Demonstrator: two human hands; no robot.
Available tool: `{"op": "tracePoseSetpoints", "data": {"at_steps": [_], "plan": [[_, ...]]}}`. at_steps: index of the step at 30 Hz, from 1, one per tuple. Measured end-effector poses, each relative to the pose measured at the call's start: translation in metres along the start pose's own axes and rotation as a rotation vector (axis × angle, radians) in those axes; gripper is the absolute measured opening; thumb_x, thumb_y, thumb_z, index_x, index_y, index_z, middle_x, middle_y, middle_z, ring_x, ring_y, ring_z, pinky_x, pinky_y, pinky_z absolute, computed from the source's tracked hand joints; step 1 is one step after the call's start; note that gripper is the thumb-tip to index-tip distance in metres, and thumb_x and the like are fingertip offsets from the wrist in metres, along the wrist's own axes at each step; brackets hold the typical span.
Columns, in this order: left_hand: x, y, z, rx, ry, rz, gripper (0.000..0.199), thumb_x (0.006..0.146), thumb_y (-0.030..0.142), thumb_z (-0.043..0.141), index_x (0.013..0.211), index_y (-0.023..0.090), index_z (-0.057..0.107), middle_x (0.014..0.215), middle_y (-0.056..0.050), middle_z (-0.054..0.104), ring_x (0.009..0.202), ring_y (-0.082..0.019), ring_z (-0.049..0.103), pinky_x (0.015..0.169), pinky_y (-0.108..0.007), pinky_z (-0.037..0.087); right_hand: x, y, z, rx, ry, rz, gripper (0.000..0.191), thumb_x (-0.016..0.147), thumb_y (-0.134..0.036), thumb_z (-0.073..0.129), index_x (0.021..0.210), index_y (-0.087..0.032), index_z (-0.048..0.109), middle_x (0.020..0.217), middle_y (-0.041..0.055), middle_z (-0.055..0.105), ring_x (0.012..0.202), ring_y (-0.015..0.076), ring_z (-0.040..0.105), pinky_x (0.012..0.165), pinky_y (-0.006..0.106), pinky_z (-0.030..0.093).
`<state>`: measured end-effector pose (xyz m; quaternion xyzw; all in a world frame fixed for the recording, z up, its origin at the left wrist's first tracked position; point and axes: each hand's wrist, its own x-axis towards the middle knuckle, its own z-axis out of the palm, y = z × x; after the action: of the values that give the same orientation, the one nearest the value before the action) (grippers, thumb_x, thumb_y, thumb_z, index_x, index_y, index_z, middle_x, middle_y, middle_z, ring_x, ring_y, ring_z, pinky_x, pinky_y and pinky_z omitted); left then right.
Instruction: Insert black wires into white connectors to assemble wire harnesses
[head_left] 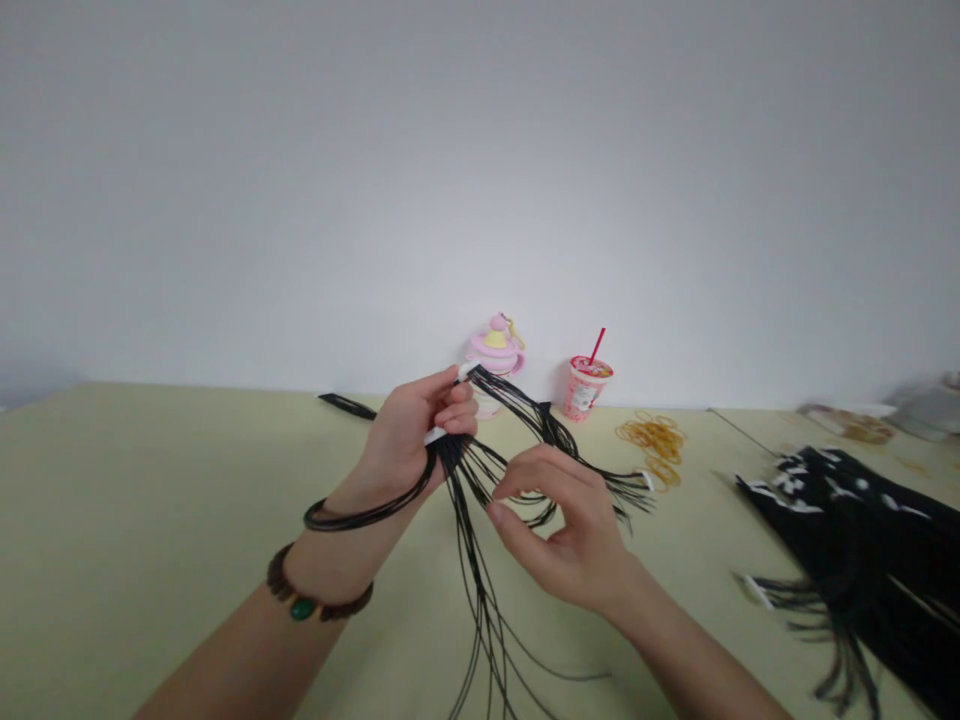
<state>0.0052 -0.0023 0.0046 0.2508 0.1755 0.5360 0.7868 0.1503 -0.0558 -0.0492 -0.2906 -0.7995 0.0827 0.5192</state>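
At centre, the left hand (411,432) grips thin black wires (452,455) with white connectors (434,436); the right hand (566,530) curls beside them, whether pinching any is unclear. The pale-green tabletop (142,530) stretches lower left, its far edge against the grey-white wall (300,200).

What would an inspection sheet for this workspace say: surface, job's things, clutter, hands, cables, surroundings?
Surface: pale yellow-green table.
Job's things: black strands with white bands in the left hand; black-and-white heap at right.
Clutter: pink-topped container, cup with red straw, tangle of yellow loops.
Hands: left hand closed on strands; right hand near them, contact unclear.
Cables: strands look wire-like; thin dark line at back right, seam or cord unclear.
Surroundings: pale wall behind.
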Motion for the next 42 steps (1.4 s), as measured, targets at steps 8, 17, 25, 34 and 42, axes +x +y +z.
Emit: {"op": "tracePoseSetpoints", "data": {"at_steps": [8, 17, 25, 34, 42], "plan": [[-0.003, 0.001, 0.001, -0.163, -0.01, -0.15, 0.029, 0.089, 0.013, 0.026, 0.063, 0.014, 0.037, 0.046, 0.006, 0.035, 0.031, 0.001, 0.032, 0.03, -0.006, 0.028, -0.006, 0.002, 0.002, -0.237, -0.129, -0.151, 0.017, 0.08, -0.012, 0.052, 0.092, -0.013, 0.065, 0.073, 0.0058, 0.054, 0.068, 0.0115, 0.05, 0.062, 0.025, 0.041], [-0.012, -0.012, 0.011, -0.074, -0.034, -0.119, 0.027, 0.087, 0.013, 0.032, 0.06, 0.014, 0.038, 0.048, 0.006, 0.035, 0.031, 0.001, 0.028, 0.028, -0.008, 0.027, 0.001, -0.01, -0.002, -0.014, -0.166, 0.049, 0.016, 0.08, -0.014, 0.049, 0.079, -0.013, 0.065, 0.067, 0.0028, 0.054, 0.059, 0.0081, 0.05, 0.053, 0.019, 0.04], [-0.018, -0.019, 0.017, -0.062, -0.054, -0.119, 0.031, 0.087, 0.017, 0.033, 0.056, 0.015, 0.037, 0.045, 0.006, 0.032, 0.029, 0.0, 0.024, 0.026, -0.01, 0.025, 0.002, -0.012, -0.005, 0.013, -0.074, 0.022, 0.013, 0.077, -0.01, 0.049, 0.073, -0.016, 0.059, 0.065, 0.0001, 0.053, 0.06, 0.0078, 0.051, 0.058, 0.02, 0.043], [-0.021, -0.02, 0.02, -0.011, -0.065, -0.068, 0.033, 0.087, 0.017, 0.032, 0.054, 0.015, 0.036, 0.044, 0.006, 0.033, 0.029, 0.0, 0.025, 0.026, -0.011, 0.024, 0.001, -0.017, -0.008, 0.042, -0.094, 0.018, 0.018, 0.072, -0.007, 0.049, 0.078, -0.014, 0.065, 0.059, 0.0006, 0.052, 0.051, 0.0074, 0.047, 0.049, 0.019, 0.039], [-0.023, -0.028, 0.02, 0.131, -0.142, 0.12, 0.024, 0.084, 0.019, 0.037, 0.061, 0.017, 0.041, 0.047, 0.005, 0.041, 0.028, -0.003, 0.025, 0.026, -0.014, 0.025, 0.004, -0.007, -0.012, 0.051, -0.234, 0.189, 0.017, 0.081, -0.02, 0.049, 0.068, -0.014, 0.058, 0.069, 0.0018, 0.058, 0.06, 0.0082, 0.051, 0.056, 0.02, 0.039]]}}
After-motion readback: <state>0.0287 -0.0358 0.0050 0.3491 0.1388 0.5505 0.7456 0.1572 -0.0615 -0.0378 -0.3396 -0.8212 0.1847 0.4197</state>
